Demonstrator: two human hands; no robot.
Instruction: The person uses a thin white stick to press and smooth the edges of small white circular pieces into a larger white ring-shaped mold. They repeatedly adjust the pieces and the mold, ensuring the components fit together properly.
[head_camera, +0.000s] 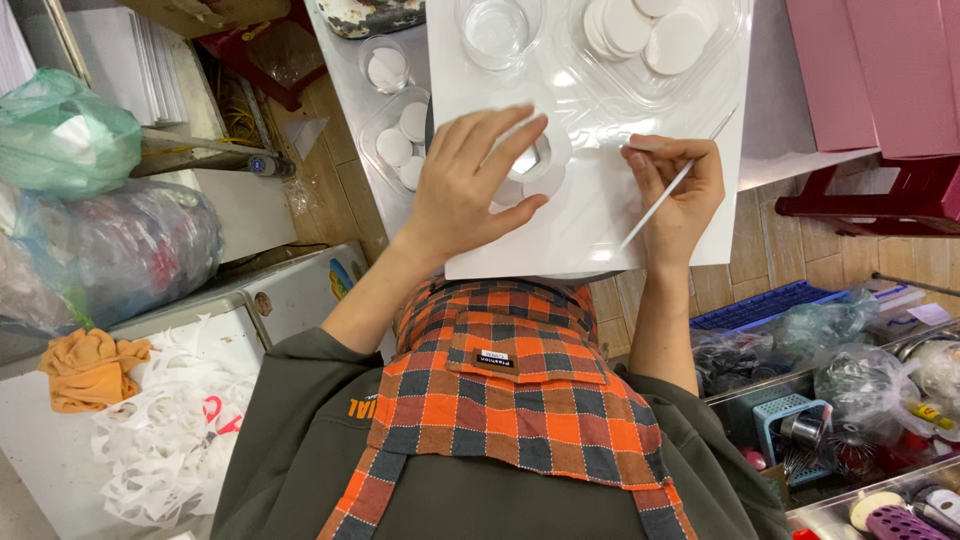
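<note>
My left hand (470, 180) presses a white paper ring (548, 165) flat on a white board (590, 215), thumb and fingers around its edge. My right hand (680, 195) is closed on a thin white stick (655, 205) that slants down to the left, and its tip rests on the board. Just beyond my hands, a clear plastic tray (725, 40) holds a stack of white paper discs (650, 28). A small clear cup (497, 30) stands beside it.
Two more clear containers with white discs (402, 140) sit left of the board. Pink boxes (880, 70) stand at the right. A heap of white paper offcuts (180, 430) and an orange cloth (90, 368) lie at the lower left. Bagged items (830, 360) fill bins at the lower right.
</note>
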